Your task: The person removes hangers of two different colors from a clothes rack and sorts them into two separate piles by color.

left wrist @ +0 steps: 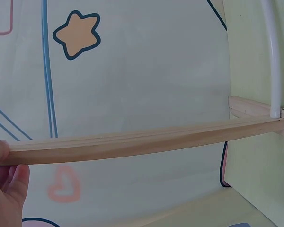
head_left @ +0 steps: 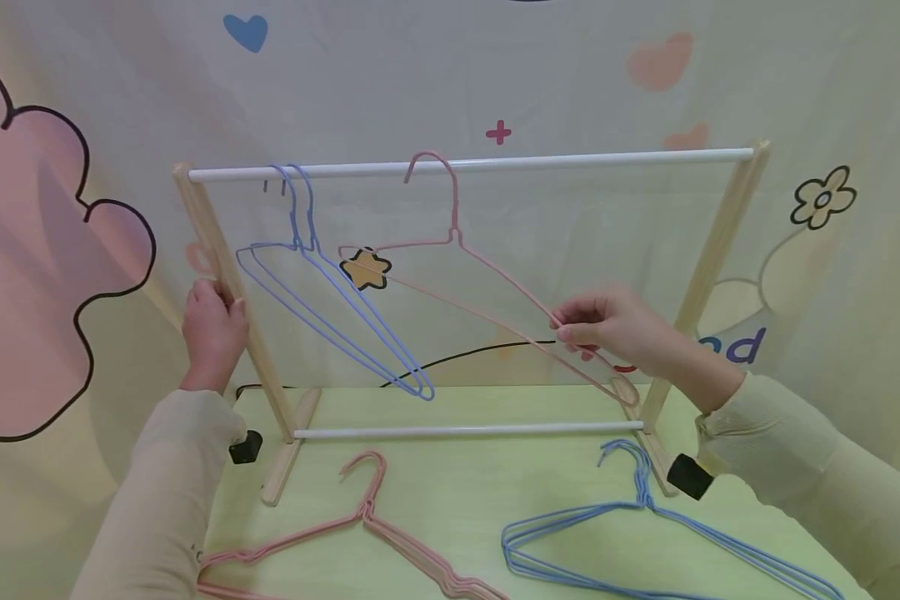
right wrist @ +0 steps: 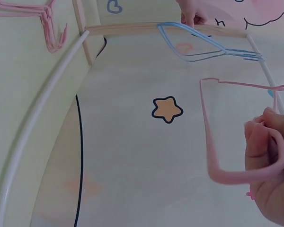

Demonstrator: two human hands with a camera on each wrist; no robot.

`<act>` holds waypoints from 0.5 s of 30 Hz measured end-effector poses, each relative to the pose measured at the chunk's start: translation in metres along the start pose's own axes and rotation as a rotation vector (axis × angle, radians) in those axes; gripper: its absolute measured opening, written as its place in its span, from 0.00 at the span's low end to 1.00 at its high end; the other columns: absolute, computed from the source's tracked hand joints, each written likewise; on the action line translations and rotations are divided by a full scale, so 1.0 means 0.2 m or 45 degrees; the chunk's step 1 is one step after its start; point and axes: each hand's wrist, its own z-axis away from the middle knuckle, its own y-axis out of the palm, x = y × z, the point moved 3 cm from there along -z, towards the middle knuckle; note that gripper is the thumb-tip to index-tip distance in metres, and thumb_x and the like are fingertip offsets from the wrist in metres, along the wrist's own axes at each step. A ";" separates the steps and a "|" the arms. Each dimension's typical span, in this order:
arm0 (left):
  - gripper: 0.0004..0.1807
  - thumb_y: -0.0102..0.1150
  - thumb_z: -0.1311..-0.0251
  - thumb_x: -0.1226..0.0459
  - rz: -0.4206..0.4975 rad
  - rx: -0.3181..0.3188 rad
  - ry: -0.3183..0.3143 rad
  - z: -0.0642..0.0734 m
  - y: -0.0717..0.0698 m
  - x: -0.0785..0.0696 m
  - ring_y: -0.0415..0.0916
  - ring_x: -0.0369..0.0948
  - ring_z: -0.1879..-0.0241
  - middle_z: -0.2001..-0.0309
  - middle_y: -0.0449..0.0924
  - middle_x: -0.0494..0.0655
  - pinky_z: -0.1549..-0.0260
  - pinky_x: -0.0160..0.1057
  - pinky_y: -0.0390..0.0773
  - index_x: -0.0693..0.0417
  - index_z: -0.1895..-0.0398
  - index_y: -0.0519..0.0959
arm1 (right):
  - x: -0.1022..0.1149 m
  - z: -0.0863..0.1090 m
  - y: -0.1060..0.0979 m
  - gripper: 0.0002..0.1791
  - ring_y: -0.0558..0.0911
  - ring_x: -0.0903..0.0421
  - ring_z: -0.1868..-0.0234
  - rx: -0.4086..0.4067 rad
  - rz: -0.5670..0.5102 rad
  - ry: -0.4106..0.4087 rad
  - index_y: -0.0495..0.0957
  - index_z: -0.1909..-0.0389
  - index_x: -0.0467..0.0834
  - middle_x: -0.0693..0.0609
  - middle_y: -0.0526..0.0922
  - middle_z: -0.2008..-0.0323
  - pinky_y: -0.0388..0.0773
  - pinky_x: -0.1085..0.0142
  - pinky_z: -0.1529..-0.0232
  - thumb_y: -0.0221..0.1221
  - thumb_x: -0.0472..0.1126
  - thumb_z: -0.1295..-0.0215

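Note:
My left hand (head_left: 213, 337) grips the left wooden post (head_left: 266, 379) of a clothes rack, about midway up; the left wrist view shows the thumb and fingers on either side of that post (left wrist: 132, 147). With my right hand (head_left: 622, 329) I pinch the right shoulder of a pink clothes hanger (head_left: 455, 204). Its hook arches over the white top rail (head_left: 607, 161), and its body hangs at an angle. In the right wrist view the hanger's rounded end (right wrist: 241, 178) is close to the camera. Left of it, two blue hangers (head_left: 312, 208) hang side by side on the rail.
On the pale green table (head_left: 435, 483), a stack of pink hangers (head_left: 367, 510) lies front left and several blue hangers (head_left: 641, 492) lie front right. The rack's lower white rail (head_left: 465, 432) runs between its wooden feet. A printed curtain (head_left: 570, 75) hangs behind.

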 end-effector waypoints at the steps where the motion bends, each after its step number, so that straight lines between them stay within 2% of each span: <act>1: 0.15 0.45 0.40 0.66 0.003 0.001 -0.002 0.00 0.00 0.00 0.64 0.58 0.56 0.57 0.64 0.65 0.55 0.53 0.65 0.69 0.56 0.62 | -0.01 0.02 -0.01 0.08 0.70 0.62 0.80 0.002 0.007 0.012 0.74 0.65 0.30 0.55 0.73 0.80 0.67 0.70 0.81 0.53 0.32 0.42; 5: 0.15 0.45 0.40 0.65 0.008 0.008 -0.008 0.00 0.01 0.01 0.65 0.58 0.56 0.57 0.65 0.65 0.55 0.53 0.66 0.69 0.55 0.62 | -0.06 0.07 -0.02 0.09 0.69 0.62 0.81 0.017 0.030 0.039 0.74 0.65 0.30 0.55 0.73 0.81 0.66 0.70 0.83 0.54 0.33 0.42; 10: 0.15 0.44 0.39 0.65 0.004 0.018 -0.017 0.00 0.01 0.01 0.65 0.57 0.57 0.57 0.64 0.64 0.56 0.52 0.67 0.68 0.54 0.62 | -0.15 0.12 0.00 0.09 0.70 0.63 0.80 0.025 0.011 0.047 0.74 0.64 0.29 0.55 0.73 0.79 0.72 0.70 0.78 0.53 0.32 0.42; 15: 0.15 0.45 0.40 0.65 0.006 0.010 -0.014 0.00 0.00 0.00 0.64 0.58 0.56 0.56 0.65 0.65 0.55 0.53 0.65 0.69 0.54 0.62 | -0.26 0.16 0.04 0.09 0.71 0.61 0.79 0.065 -0.009 0.099 0.74 0.64 0.28 0.51 0.72 0.78 0.74 0.69 0.77 0.53 0.32 0.42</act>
